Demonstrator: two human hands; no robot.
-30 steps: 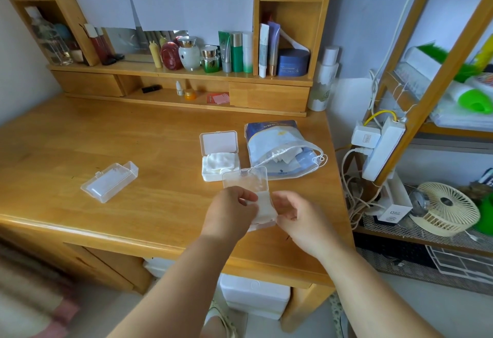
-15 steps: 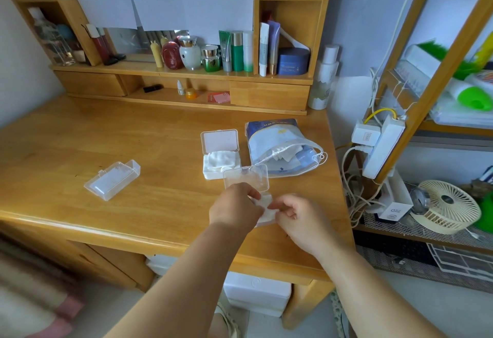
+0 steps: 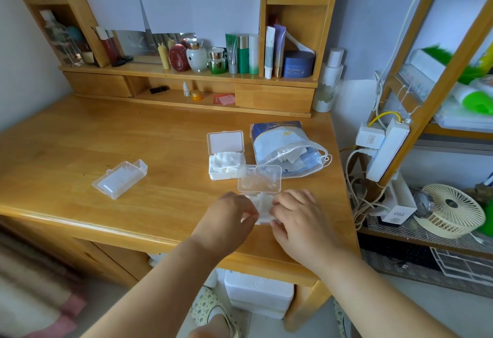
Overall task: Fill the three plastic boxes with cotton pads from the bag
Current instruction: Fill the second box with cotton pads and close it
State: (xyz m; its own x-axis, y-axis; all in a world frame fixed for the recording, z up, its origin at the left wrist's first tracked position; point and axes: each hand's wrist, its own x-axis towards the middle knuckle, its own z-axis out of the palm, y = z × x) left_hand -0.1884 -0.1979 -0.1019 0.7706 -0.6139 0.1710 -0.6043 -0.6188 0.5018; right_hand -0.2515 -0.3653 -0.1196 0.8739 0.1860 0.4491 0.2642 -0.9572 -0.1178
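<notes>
I see a honey-coloured wooden counter (image 3: 106,137) set into a corner, its far edge carrying a low wooden shelf unit (image 3: 186,76) lined with cosmetic jars, tubes and bottles below pale sheets of paper on the wall. Near the front edge, my left hand (image 3: 229,220) and right hand (image 3: 298,217) meet over a small clear plastic box (image 3: 262,204) packed with white cotton pads; both hands have their fingers curled onto the box base and the pads in it, and its transparent lid (image 3: 259,179) stands open, tilted back away from me. Just behind it sits a second small clear plastic box (image 3: 226,161), lid up and flat white pads showing inside. Right beside that, towards the right edge, lies the blue-and-white drawstring plastic bag (image 3: 282,148) of cotton pads, mouth open towards me with pads visible through the clear film. Well apart on the left rests the third clear plastic box (image 3: 120,179), closed and lying at an angle. To the right of the counter stands a wooden rack (image 3: 426,113) with a white power strip (image 3: 386,148), tangled cables and a cream desk fan (image 3: 450,211). Under the counter I make out a white storage box (image 3: 258,295) on the floor
</notes>
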